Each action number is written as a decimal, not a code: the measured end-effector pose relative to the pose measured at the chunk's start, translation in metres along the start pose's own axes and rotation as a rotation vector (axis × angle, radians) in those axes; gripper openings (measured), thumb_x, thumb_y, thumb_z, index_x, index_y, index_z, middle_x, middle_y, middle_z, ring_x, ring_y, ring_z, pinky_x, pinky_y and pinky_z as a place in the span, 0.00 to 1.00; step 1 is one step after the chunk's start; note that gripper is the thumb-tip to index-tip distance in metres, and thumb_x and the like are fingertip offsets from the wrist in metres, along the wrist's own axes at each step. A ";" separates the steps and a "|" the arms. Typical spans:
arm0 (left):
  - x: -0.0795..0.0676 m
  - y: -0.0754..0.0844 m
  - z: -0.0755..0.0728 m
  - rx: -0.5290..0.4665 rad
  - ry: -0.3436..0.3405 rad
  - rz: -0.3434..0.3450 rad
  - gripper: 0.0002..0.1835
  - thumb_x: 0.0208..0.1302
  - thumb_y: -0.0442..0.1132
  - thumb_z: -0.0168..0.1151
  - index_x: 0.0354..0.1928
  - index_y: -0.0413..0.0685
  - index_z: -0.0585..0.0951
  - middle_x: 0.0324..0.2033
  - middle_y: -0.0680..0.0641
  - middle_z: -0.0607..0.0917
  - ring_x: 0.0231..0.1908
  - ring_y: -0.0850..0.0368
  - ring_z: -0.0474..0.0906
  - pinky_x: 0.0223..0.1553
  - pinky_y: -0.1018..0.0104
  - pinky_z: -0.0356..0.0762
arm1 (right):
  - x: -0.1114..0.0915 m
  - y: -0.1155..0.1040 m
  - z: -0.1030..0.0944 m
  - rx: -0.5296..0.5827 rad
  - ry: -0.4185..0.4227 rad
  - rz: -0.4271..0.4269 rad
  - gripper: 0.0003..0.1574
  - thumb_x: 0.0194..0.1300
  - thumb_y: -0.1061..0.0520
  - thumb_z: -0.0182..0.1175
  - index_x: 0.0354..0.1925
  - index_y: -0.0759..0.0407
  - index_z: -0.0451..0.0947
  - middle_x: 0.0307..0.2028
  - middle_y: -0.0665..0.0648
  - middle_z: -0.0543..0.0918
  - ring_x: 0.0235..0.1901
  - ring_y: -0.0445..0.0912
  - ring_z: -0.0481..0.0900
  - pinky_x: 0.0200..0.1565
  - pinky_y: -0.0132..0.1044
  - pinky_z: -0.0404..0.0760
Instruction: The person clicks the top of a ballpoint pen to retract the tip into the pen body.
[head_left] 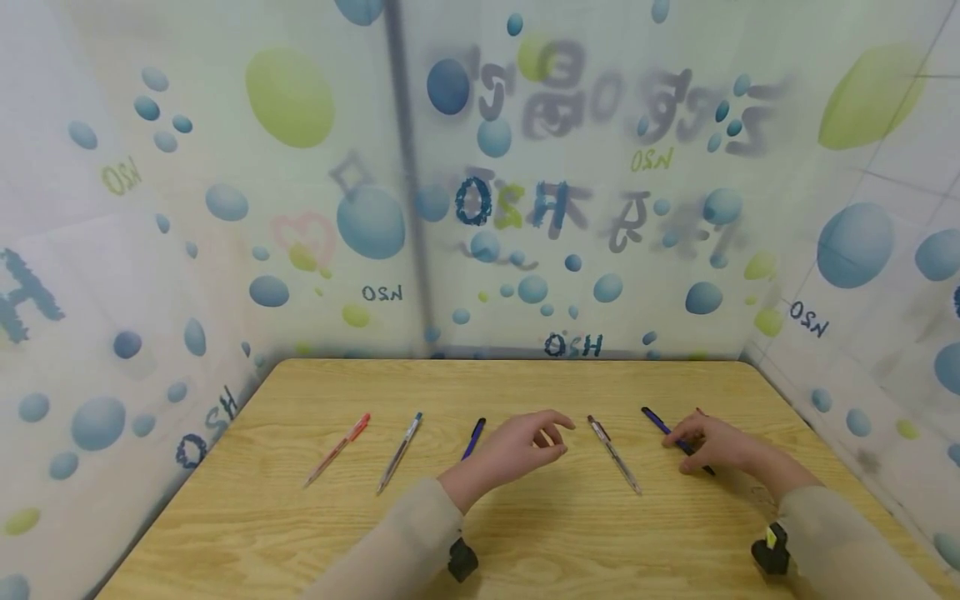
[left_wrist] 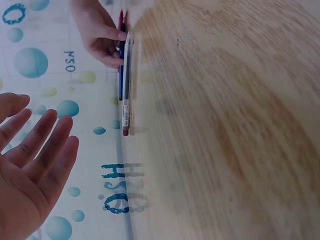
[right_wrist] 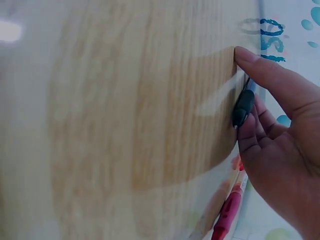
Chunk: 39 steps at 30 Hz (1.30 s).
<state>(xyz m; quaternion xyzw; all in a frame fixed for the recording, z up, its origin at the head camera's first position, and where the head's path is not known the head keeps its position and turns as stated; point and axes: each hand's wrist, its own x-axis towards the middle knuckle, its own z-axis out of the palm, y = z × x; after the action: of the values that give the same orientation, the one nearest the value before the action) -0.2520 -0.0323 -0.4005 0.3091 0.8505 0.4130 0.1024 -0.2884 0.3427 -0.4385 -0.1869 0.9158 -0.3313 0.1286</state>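
Observation:
My right hand (head_left: 708, 442) is lowered over a dark blue pen (head_left: 655, 418) that lies slanted on the table. Its thumb and fingers stand apart on either side of the pen; the right wrist view shows the dark grip (right_wrist: 243, 107) in that gap. Behind this hand, a red pen (right_wrist: 229, 212) is mostly hidden in the head view. Above the table my left hand (head_left: 517, 446) hovers with relaxed, spread fingers, holding nothing. It partly covers another dark blue pen (head_left: 474, 437). Between the hands lies a clear pen with a dark red end (head_left: 613, 454).
Farther left on the wooden table (head_left: 300, 550) lie a red pen (head_left: 337, 448) and a clear pen with a blue end (head_left: 401, 452), both slanted. A curtain (head_left: 480, 250) printed with bubbles encloses the table's back and sides.

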 end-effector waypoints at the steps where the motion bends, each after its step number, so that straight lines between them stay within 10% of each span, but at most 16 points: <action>1: 0.000 0.000 0.000 -0.002 0.000 -0.002 0.16 0.70 0.43 0.61 0.59 0.59 0.78 0.36 0.61 0.80 0.36 0.67 0.77 0.33 0.69 0.77 | 0.000 0.000 0.000 -0.008 -0.003 -0.012 0.21 0.50 0.60 0.76 0.45 0.59 0.84 0.48 0.60 0.76 0.46 0.54 0.74 0.49 0.51 0.73; 27: -0.001 0.008 0.004 -0.013 0.017 0.002 0.16 0.70 0.42 0.61 0.58 0.57 0.78 0.36 0.61 0.80 0.36 0.67 0.77 0.33 0.69 0.77 | 0.000 -0.013 -0.004 0.025 -0.064 -0.001 0.21 0.48 0.68 0.74 0.43 0.65 0.82 0.43 0.60 0.81 0.31 0.49 0.76 0.33 0.36 0.77; 39: 0.002 0.014 0.005 -0.014 0.044 0.000 0.16 0.70 0.43 0.61 0.58 0.58 0.78 0.37 0.60 0.80 0.36 0.66 0.77 0.34 0.68 0.77 | -0.011 -0.027 0.000 0.036 0.032 0.007 0.23 0.48 0.69 0.72 0.46 0.66 0.80 0.38 0.58 0.78 0.30 0.48 0.79 0.30 0.40 0.80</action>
<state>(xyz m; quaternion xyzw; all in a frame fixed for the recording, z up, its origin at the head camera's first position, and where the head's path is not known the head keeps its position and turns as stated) -0.2448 -0.0215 -0.3928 0.2993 0.8497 0.4255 0.0859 -0.2713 0.3279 -0.4196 -0.1758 0.9123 -0.3502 0.1186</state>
